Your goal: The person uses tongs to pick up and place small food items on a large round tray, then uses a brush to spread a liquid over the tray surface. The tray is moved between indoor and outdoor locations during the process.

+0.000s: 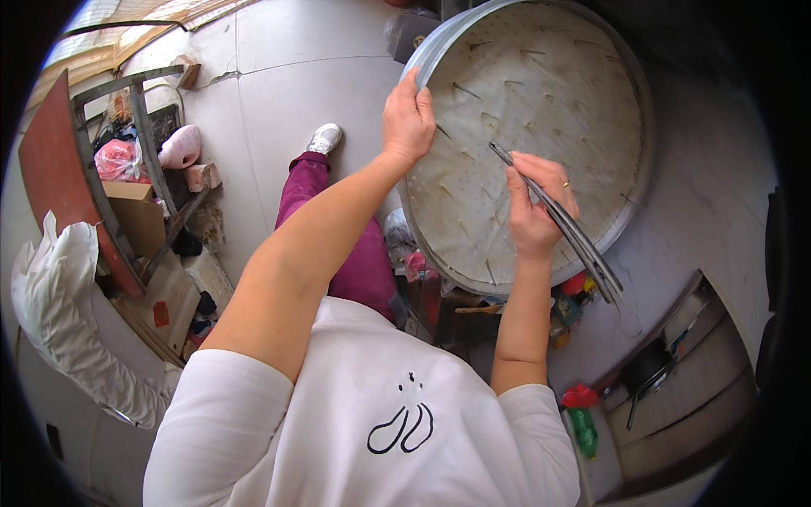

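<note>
A large round metal steamer tray (pixel 645 120) lies before me, its pale bottom (pixel 564 60) stained brown and dotted with small holes. Thin dark marks are scattered over that bottom; whether they are slits or slivers I cannot tell. At the tray's left side, my left hand (pixel 408 120) grips the rim with the thumb inside. Over the lower right part is my right hand (pixel 542 203), closed around long metal tongs (pixel 580 247). The jaws of the tongs point up and left over the tray, apparently with nothing between them. A loop of thin wire or cord hangs from their rear end.
To the left, a metal-framed rack (pixel 142 127) holds a cardboard box (pixel 134 215) and a pink plastic jug (pixel 182 147). A white cloth-covered bundle (pixel 60 291) stands nearer. At lower right are a black pan (pixel 647 367) on a dark surface and a green bottle (pixel 583 431).
</note>
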Demonstrator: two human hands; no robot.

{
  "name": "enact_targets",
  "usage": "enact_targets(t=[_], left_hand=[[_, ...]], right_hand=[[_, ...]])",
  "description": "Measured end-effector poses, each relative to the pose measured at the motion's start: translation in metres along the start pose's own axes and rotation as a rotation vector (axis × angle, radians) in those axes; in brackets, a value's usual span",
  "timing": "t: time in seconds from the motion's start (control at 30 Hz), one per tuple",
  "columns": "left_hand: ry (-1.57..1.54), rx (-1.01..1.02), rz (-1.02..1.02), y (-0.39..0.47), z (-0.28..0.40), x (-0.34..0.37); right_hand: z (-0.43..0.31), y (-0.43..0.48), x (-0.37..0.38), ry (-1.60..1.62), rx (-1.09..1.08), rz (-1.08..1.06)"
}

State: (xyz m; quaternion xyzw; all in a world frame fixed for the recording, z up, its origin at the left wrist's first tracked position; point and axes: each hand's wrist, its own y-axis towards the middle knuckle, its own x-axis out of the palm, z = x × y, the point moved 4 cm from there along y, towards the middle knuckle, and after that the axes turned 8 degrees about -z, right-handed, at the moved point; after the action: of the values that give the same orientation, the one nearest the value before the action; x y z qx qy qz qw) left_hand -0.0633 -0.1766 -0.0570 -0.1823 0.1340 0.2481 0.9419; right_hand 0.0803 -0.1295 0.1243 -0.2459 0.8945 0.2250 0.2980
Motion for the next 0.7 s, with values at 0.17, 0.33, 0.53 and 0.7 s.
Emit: enact_targets(t=[0.17, 0.33, 0.53, 0.7], left_hand=[[0.017, 0.057, 0.034, 0.002, -0.001, 0.001], [0.026, 0.091, 0.023, 0.005, -0.005, 0.001], [0.062, 0.004, -0.022, 0.006, -0.004, 0.003], [0.259, -0.057, -0.072, 0.005, 0.001, 0.002]], right_hand=[[0.032, -0.003, 0.046, 0.081, 0.137, -0.233], [0.069, -0.029, 0.048, 0.154, 0.171, -0.246], [0.046, -0.102, -0.06, 0.221, 0.496, 0.161], [0.031, -0.191, -0.023, 0.173, 0.804, 0.02]])
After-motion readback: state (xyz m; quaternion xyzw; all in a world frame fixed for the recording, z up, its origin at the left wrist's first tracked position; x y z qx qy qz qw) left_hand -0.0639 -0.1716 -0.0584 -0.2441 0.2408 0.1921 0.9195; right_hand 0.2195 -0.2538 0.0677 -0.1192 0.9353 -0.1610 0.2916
